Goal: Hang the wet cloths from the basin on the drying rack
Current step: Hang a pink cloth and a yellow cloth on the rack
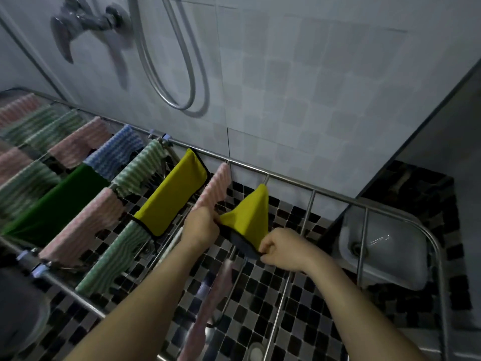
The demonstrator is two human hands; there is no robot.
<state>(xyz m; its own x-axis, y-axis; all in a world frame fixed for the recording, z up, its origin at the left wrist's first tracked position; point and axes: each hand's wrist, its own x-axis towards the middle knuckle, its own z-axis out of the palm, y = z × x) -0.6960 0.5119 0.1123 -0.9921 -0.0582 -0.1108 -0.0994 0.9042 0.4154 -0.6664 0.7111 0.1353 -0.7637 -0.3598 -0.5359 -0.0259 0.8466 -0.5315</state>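
The yellow cloth (250, 217), dark grey on its underside, lies stretched over a rail in the right half of the drying rack (310, 204). Its top corner reaches up to the rack's far edge. The left hand (201, 225) has its grip pinching the cloth's left edge, fingers curled on the fabric. The right hand (283, 250) has its grip pinching the lower edge, where the grey side and black trim show. The 2 hands are apart, with the cloth spread between them.

Just beside the left hand a pink striped cloth (214, 187) hangs on the next rail, and left of that is a second yellow cloth (174, 194) with black trim. Further left hang a green striped cloth (140, 168), a blue striped cloth (114, 155), a plain dark green cloth (59, 201), and more pink and green striped ones toward the rack's left edge. A blurred pink cloth (205, 316) hangs near the rack's near edge, between the forearms.

Under the rack is a floor (260, 290) of small black, grey and white tiles. Beneath the rack's right end a white squat pan (390, 251) is set in the floor. On the tiled wall behind are a looped shower hose (187, 74) and a tap (86, 22).
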